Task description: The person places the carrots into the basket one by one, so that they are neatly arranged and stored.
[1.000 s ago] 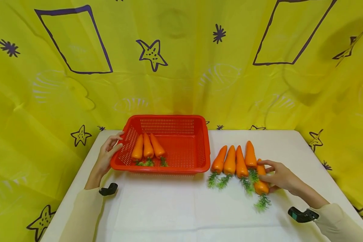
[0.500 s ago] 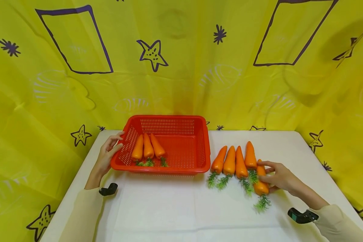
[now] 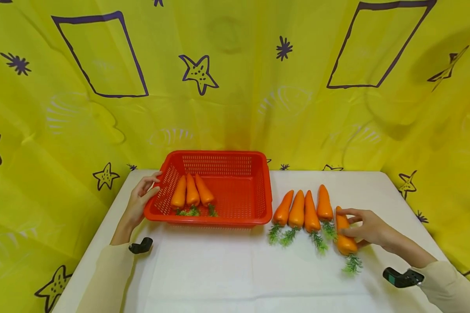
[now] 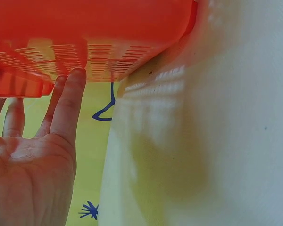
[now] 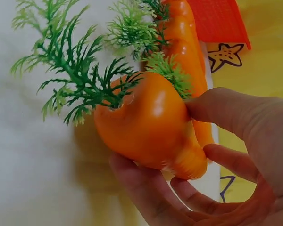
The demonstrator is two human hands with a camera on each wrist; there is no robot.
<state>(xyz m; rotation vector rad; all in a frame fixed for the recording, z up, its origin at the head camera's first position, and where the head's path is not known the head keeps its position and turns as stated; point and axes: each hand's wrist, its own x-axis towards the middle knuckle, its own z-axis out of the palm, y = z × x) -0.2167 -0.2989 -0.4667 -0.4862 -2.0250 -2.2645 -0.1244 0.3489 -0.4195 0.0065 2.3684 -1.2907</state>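
Note:
In the head view my right hand [image 3: 372, 228] grips an orange carrot [image 3: 346, 245] with a green leafy top, thumb on one side and fingers on the other. Up close in the right wrist view, the thick end of this carrot [image 5: 146, 122] sits between thumb and fingers, leaves pointing away from the palm. My left hand [image 3: 138, 202] is at the left side of a red plastic basket [image 3: 215, 220]. Its fairly straight fingers [image 4: 68, 103] touch the basket's outer wall in the left wrist view. Inside the basket, three carrots [image 3: 192, 195] lie side by side at the left.
Several more carrots [image 3: 297, 211] lie in a row on the white tabletop [image 3: 203, 269], between the basket and my right hand. Behind the table hangs a yellow curtain [image 3: 235, 108] with dark drawn shapes.
My right hand has shifted the gripped carrot a little to the right, opening a gap from the carrot beside it. The left hand and basket stay in place.

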